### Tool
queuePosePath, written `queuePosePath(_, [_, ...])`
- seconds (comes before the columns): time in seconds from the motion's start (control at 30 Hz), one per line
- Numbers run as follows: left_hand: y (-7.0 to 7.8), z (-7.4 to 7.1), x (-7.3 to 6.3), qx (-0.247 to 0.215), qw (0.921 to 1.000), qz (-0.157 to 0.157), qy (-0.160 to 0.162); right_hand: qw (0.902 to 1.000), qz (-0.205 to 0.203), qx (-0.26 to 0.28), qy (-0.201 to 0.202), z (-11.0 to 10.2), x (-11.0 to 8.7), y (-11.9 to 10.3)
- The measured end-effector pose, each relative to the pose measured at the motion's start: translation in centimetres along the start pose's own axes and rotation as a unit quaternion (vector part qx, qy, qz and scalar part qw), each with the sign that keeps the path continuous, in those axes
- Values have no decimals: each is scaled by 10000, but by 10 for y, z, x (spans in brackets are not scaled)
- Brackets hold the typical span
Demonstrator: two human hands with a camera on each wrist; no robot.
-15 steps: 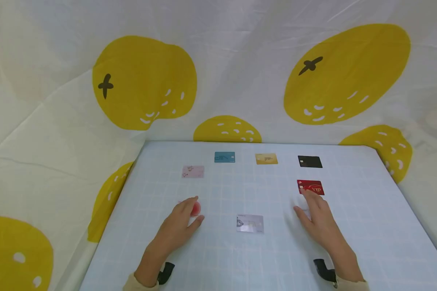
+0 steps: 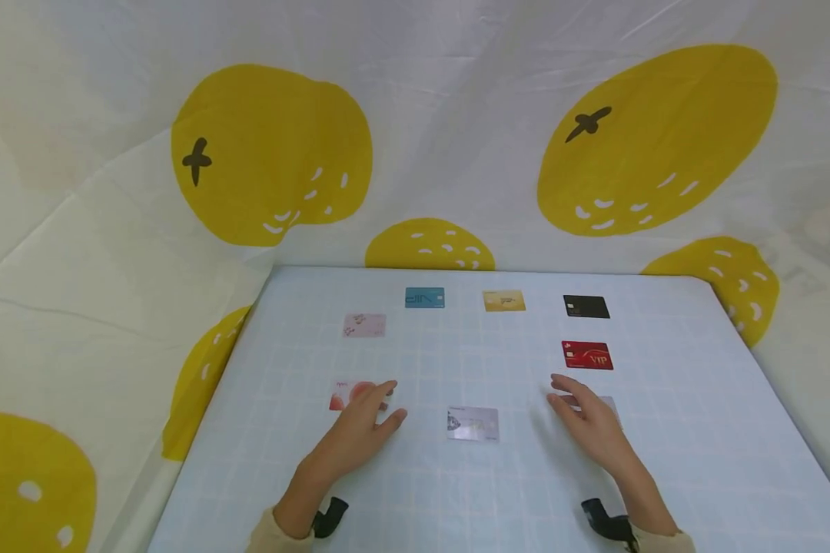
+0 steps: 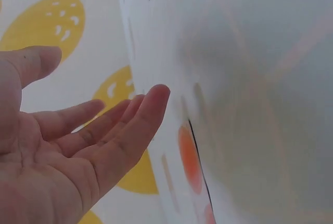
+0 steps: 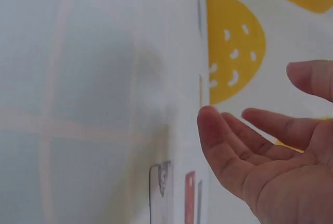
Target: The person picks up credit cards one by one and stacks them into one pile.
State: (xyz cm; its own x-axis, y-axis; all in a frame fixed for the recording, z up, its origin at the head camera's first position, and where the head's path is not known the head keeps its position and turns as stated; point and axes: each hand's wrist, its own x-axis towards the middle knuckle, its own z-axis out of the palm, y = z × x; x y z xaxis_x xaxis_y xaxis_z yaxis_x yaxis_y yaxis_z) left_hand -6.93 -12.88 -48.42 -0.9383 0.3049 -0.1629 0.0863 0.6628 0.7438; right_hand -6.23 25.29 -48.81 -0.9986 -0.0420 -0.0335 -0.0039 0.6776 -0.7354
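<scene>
My left hand (image 2: 360, 434) hovers over the right part of a white card with peach-red circles (image 2: 341, 395). Its fingers are loosely bent with nothing between them, as the left wrist view shows. On the other side, my right hand (image 2: 591, 430) is raised above a pale grey card (image 2: 612, 405), which it mostly hides. That hand's fingers are relaxed and hold nothing. Between the two hands lies a silver card (image 2: 473, 424). Just beyond the right fingertips is a red VIP card (image 2: 587, 355).
Farther back on the pale checked tabletop (image 2: 470, 499) lie a pink card (image 2: 364, 326), a teal card (image 2: 425, 297), a gold card (image 2: 504, 300) and a black card (image 2: 586, 306). A white curtain (image 2: 449, 115) with yellow fruit prints stands behind the table.
My left hand has shifted right, uncovering the left part of the peach-red card. My right hand has drawn back and left, away from the red VIP card, and the grey card now shows partly.
</scene>
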Motion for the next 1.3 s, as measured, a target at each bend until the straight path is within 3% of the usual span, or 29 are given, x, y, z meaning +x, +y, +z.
queuePosePath(0.13, [0, 3, 5, -296, 9992, -116, -229, 9960, 378, 739, -338, 5, -1, 0])
queuePosePath(0.27, [-4, 7, 8, -558, 9974, -74, -443, 9821, 741, 1602, -658, 9, 0, -1])
queuePosePath(0.4, [-7, 11, 9, -1189, 9912, -17, -577, 9611, 1083, 2355, -951, 13, 2, -2])
queuePosePath(0.5, [-9, 16, 12, -1813, 9811, -63, -667, 9429, 1195, 2867, -1203, 15, 3, 0])
queuePosePath(0.67, [-7, 26, 17, -2428, 9661, -219, -850, 9127, 1209, 3526, -1674, 20, 4, 3])
queuePosePath(0.93, [3, 39, 24, -2963, 9467, -462, -1178, 8763, 1571, 4040, -2100, 29, 7, 4])
queuePosePath(1.3, [9, 48, 31, -3789, 9138, -723, -1275, 8544, 1580, 4389, -2288, 29, 6, -3])
